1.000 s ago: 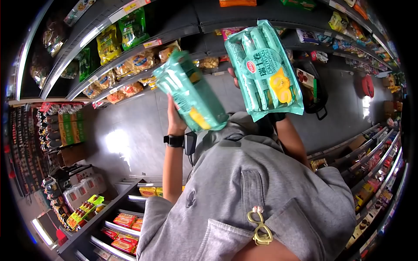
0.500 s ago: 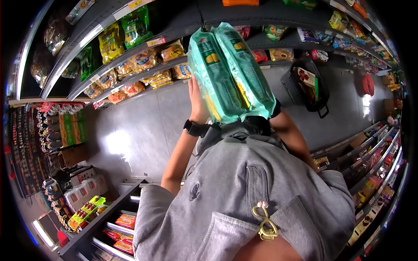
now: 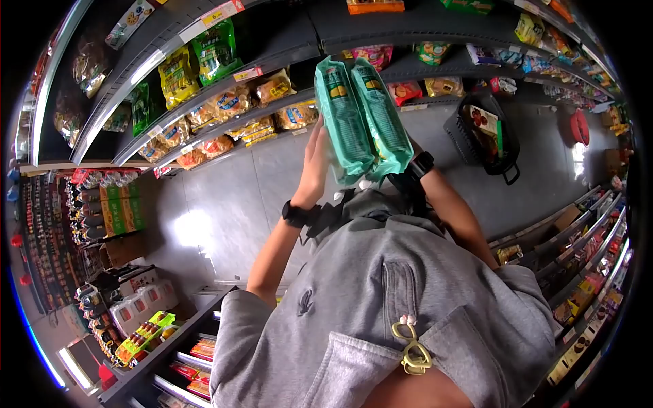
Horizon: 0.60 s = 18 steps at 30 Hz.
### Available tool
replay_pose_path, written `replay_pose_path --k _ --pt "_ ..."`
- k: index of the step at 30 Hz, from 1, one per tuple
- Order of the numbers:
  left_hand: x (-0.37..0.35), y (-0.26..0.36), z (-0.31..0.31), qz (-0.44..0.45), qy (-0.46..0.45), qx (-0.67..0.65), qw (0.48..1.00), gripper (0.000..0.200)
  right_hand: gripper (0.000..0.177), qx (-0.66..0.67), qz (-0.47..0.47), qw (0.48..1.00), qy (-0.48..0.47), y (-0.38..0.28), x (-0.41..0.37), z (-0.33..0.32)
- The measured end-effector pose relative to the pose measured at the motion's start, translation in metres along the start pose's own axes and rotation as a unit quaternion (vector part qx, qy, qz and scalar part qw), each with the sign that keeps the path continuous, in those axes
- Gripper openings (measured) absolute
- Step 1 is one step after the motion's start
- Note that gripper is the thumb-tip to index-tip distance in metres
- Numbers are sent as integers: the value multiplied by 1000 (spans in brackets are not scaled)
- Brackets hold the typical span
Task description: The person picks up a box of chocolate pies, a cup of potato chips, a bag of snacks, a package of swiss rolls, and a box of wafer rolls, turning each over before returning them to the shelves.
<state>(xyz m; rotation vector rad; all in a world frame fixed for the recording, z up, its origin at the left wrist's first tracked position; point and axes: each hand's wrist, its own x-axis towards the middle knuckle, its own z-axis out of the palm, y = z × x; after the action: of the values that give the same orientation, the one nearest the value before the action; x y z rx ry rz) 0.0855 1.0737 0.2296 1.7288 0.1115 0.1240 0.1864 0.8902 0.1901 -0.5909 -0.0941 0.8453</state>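
Two long, upright teal food packs [image 3: 347, 112] with yellow pictures stand side by side in front of my body, held between my hands. My left hand [image 3: 314, 162] presses along their left side, fingers extended upward and thumb hidden. On the other side, my right hand [image 3: 416, 149] is mostly covered by the packs; only a small part shows above its dark wristband. What is printed on the packs is too small to read.
Ahead runs a dark shelf unit [image 3: 299, 41] with bagged breads [image 3: 228, 102] and snack pouches [image 3: 216, 51]. A black shopping basket [image 3: 469, 139] holding goods sits on the grey floor to the right. More stocked shelves [image 3: 578, 272] stand at lower right, with stacked cartons [image 3: 122, 204] at left.
Both packs have moved down and away from the camera, looking smaller. My hands have moved with them, and my right wrist now shows beside the packs.
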Motion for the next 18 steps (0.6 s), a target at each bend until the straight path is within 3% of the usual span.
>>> replay_pose_path --k 1,3,4,5,6,8,9,11,12,15,16,17,18 --pt "2 32 4 -193 -17 -268 944 54 47 -267 -69 961 11 -4 0 -12" --pt "-2 56 -3 -190 -71 -281 938 62 59 -279 -68 957 45 -31 -7 40" --pt "-3 60 -5 -187 -120 -293 930 71 68 -89 -24 992 87 -30 2 27" --pt "-2 59 -5 -186 -120 -294 930 71 68 -90 -24 992 88 -32 0 37" --pt "-2 57 -6 -153 -141 -282 937 78 72 -215 -115 961 131 -35 -3 58" --pt "4 53 -7 -116 -148 -211 959 100 79 -426 -249 848 193 -33 0 76" --pt "11 53 -4 -114 -128 -232 957 97 82 -514 -316 786 137 -40 2 80" --pt "21 48 -5 -82 -148 -245 955 99 81 -602 -339 702 171 -37 -4 85" --pt "24 48 -6 -83 -150 -244 955 99 80 -616 -348 684 178 -42 -11 98" --pt "26 44 -8 -92 -175 -284 938 91 81 -616 -380 672 159 -51 -26 112" --pt "25 35 -11 -102 -164 -314 930 87 83 -587 -369 706 143 -54 -31 115" --pt "24 32 -13 -111 -155 -342 920 82 87 -454 -339 814 127 -56 -37 128" --pt "21 39 -13 -115 -137 -324 929 85 91 -468 -320 813 134 -61 -41 130"
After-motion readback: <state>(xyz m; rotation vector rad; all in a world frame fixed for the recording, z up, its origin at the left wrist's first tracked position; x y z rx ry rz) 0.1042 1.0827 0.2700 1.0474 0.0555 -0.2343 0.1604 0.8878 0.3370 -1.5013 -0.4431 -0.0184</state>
